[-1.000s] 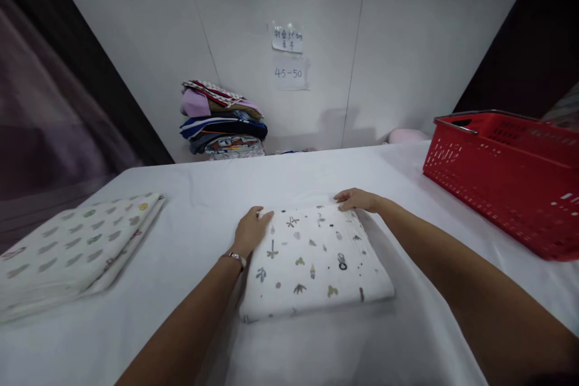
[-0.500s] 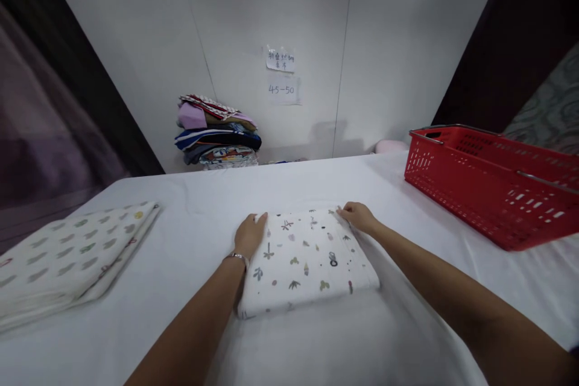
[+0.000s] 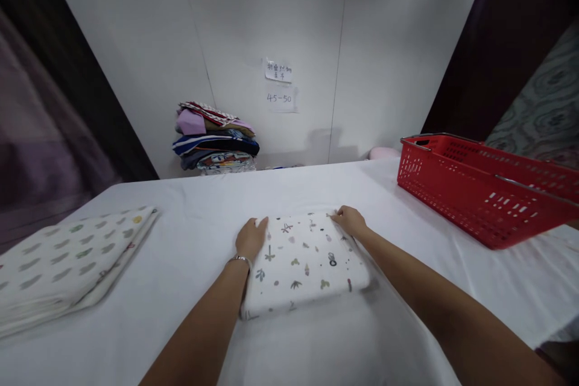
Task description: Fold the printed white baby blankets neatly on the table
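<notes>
A folded white cloth [image 3: 304, 264] printed with small plants and animals lies in the middle of the white-covered table [image 3: 289, 193]. My left hand [image 3: 251, 237] rests on its far left corner with the fingers curled onto the fabric; a bracelet sits on that wrist. My right hand [image 3: 349, 221] pinches the far right corner between closed fingers. Both forearms reach in from the bottom of the view.
A second folded patterned cloth [image 3: 63, 259] lies at the table's left edge. A red plastic basket [image 3: 479, 190] stands at the right. A stack of folded coloured clothes [image 3: 215, 139] sits against the white wall, under two paper notes [image 3: 280, 84].
The view has tilted up and shifted, so basket and cloth sit further left in frame. Both hands stay on the cloth's far corners; the cloth itself has barely moved.
</notes>
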`<state>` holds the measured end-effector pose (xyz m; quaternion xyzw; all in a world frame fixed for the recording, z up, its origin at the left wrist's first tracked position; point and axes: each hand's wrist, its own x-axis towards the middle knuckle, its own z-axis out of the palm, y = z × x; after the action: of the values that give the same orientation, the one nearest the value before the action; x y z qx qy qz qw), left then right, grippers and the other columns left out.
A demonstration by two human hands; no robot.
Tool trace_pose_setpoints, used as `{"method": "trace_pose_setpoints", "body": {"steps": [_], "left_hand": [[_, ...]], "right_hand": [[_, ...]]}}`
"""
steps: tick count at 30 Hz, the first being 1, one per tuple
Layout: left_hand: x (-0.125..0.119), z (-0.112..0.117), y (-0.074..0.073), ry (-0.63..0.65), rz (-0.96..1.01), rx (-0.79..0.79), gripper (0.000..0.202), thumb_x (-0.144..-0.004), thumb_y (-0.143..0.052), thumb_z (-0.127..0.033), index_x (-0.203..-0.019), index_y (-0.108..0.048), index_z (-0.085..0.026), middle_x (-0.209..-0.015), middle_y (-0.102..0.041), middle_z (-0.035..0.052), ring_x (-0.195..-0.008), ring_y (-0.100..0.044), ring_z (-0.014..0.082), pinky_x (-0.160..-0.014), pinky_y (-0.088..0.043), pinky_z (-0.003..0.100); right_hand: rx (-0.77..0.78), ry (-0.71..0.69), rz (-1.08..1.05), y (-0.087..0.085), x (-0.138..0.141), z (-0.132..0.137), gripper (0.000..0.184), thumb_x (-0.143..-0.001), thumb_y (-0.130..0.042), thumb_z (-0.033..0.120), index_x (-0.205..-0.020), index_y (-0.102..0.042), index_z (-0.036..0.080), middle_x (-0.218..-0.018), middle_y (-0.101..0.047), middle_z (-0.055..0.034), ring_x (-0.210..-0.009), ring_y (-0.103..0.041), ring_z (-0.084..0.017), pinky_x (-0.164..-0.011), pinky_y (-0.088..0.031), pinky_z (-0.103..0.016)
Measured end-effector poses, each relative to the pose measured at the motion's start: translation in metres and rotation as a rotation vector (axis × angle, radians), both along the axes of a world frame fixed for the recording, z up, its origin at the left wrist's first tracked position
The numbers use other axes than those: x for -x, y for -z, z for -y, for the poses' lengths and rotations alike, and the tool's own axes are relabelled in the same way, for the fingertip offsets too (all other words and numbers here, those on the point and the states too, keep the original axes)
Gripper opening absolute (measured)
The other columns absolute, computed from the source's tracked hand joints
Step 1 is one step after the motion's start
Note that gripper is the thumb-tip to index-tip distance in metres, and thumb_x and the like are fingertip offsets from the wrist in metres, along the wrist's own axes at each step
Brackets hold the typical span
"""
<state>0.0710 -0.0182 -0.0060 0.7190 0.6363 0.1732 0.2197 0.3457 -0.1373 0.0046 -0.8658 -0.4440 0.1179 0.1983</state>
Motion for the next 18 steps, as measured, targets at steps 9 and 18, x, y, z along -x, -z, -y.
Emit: {"method": "trace_pose_setpoints", "body": {"steps": [9, 18], "left_hand": [[0.001, 0.002, -0.001, 0.007, 0.020, 0.025, 0.056, -0.084, -0.035, -0.056, -0.117, -0.054, -0.015, -0.121, -0.058, 0.0160, -0.110, -0.054, 0.0310, -0.087, -0.042, 0.038], [0.000, 0.004, -0.006, 0.016, 0.025, 0.046, 0.057, -0.083, -0.038, -0.055, -0.120, -0.053, -0.014, -0.122, -0.057, 0.0155, -0.111, -0.054, 0.0299, -0.088, -0.042, 0.037]], "right_hand": [[-0.058, 0.036, -0.058, 0.004, 0.002, -0.003, 0.016, -0.077, -0.058, 0.034, -0.081, -0.061, 0.020, -0.088, -0.067, -0.0043, -0.083, -0.059, -0.018, -0.059, -0.035, -0.024], [-0.088, 0.087, -0.129, 0.014, -0.007, -0.004, 0.022, -0.081, -0.051, 0.035, -0.083, -0.062, 0.015, -0.088, -0.067, -0.0073, -0.081, -0.061, -0.017, -0.060, -0.039, -0.022]]}}
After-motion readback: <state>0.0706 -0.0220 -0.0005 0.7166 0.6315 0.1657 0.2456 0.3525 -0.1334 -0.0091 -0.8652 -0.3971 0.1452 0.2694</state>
